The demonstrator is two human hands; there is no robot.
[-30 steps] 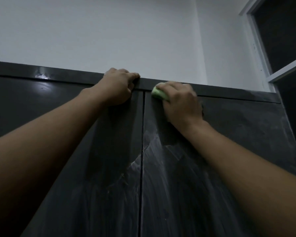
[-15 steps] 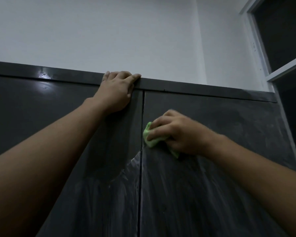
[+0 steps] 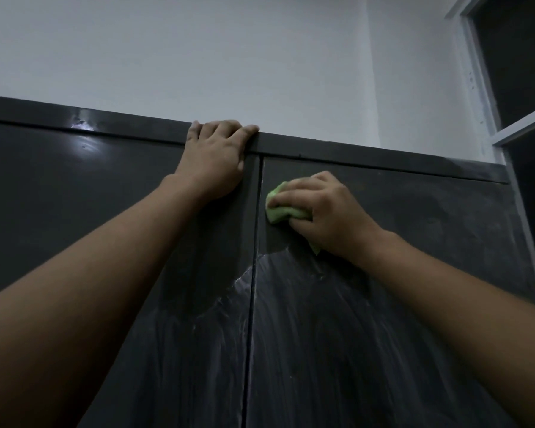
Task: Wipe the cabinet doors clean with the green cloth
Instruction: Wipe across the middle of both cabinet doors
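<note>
Two dark grey cabinet doors fill the view, the left door [image 3: 74,196] and the right door [image 3: 430,227], split by a vertical gap. My right hand [image 3: 325,211] grips a bunched green cloth [image 3: 280,208] and presses it on the right door near its upper left corner, just right of the gap. My left hand [image 3: 213,159] rests on the upper right corner of the left door, its fingers hooked over the cabinet's top edge [image 3: 368,156]. Whitish wet streaks [image 3: 291,319] cover both doors below my hands.
A white wall [image 3: 229,57] rises above the cabinet. At the far right a white frame [image 3: 482,88] borders a dark opening with a white crossbar [image 3: 522,128]. The cabinet's right side edge [image 3: 528,242] runs down beside it.
My right hand with the cloth swept down from the top edge of the right door, then came back up partway along the gap. My left hand stayed on the top edge.
</note>
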